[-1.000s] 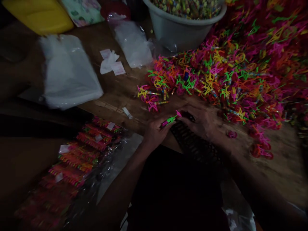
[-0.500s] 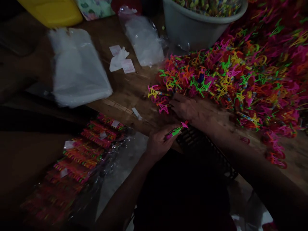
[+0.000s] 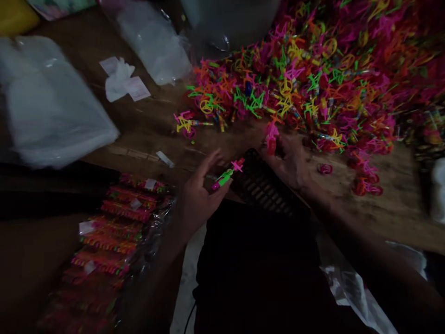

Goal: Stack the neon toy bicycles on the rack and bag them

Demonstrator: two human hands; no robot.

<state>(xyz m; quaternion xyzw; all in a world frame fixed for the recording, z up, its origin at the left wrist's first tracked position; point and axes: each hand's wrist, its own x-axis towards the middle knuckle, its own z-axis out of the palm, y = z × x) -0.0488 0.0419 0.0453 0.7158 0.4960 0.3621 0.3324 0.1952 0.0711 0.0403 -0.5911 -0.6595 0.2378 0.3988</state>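
Head view is showing two bare hands working over a wooden table (image 3: pixel 399 213) in dim light. The left hand (image 3: pixel 194 199) is holding a green toy (image 3: pixel 223 178) in a narrow grip between thumb and fingers, with its pink end pointing down toward the palm and its pink-and-red end pointing up and right. The right hand (image 3: pixel 292 162) is gripping a pink toy (image 3: pixel 271 137) at the fingertips, near the front edge of a pile (image 3: pixel 295 88) of bright toys; which fingers are pressing on it, I cannot tell. Between the hands, a black slatted crate (image 3: pixel 267 188) is lying at the table's near edge, close to the wearer's dark clothing.

A small red piece (image 3: pixel 326 169) is lying just right of the right hand. Behind the pile's left part, a grey bucket (image 3: pixel 229 23) is standing. Paper slips (image 3: pixel 137 88) are resting between a clear bag (image 3: pixel 153 41) and a stack of white bags (image 3: pixel 59 102). Lower left, packed toys (image 3: pixel 114 232) are lying in rows, some bearing white labels.
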